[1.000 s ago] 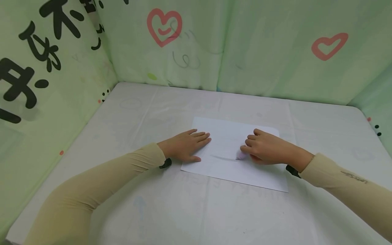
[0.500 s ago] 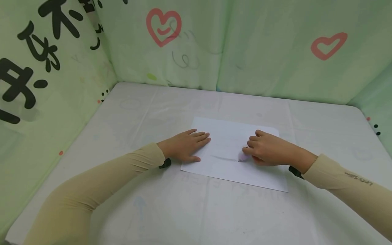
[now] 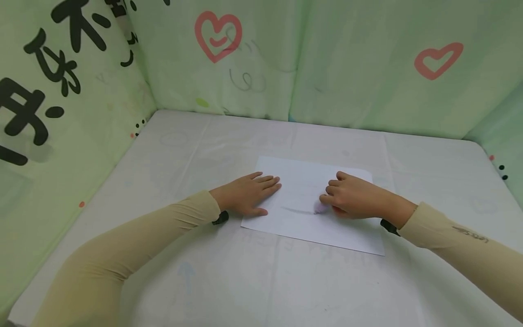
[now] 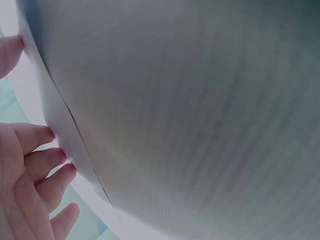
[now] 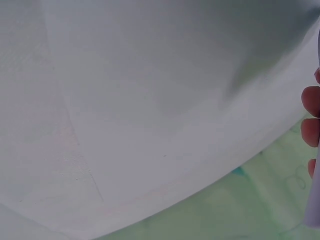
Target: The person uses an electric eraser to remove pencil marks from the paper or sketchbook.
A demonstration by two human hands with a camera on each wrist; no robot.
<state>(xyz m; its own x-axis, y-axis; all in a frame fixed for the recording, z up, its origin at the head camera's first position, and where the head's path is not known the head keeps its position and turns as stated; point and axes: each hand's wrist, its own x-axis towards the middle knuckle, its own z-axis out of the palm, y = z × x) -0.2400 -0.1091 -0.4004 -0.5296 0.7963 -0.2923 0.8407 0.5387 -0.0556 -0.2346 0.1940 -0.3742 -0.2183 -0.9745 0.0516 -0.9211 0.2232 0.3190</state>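
A white sheet of paper [image 3: 302,231] lies on the table, with a thin grey line [image 3: 296,210] drawn near its middle. My left hand [image 3: 249,194] rests flat on the paper's left side, fingers spread. The left wrist view shows its fingertips [image 4: 60,155] on the sheet near the edge. On the right side, my right hand [image 3: 357,197] grips a lilac pen [image 3: 320,208], its dark tip at the line's right end. Only part of the pen's smooth lilac barrel [image 5: 313,205] and several curled fingertips [image 5: 311,132] enter the right wrist view; the rest is cut off.
A white cloth with faint marks covers the table [image 3: 220,281]. Green curtains [image 3: 347,68] with red hearts stand behind it, and a green panel with large black characters [image 3: 24,111] borders the left side.
My right hand shifted slightly right with the pen, then back left, its tip staying near the line's right end. The left hand has not moved.
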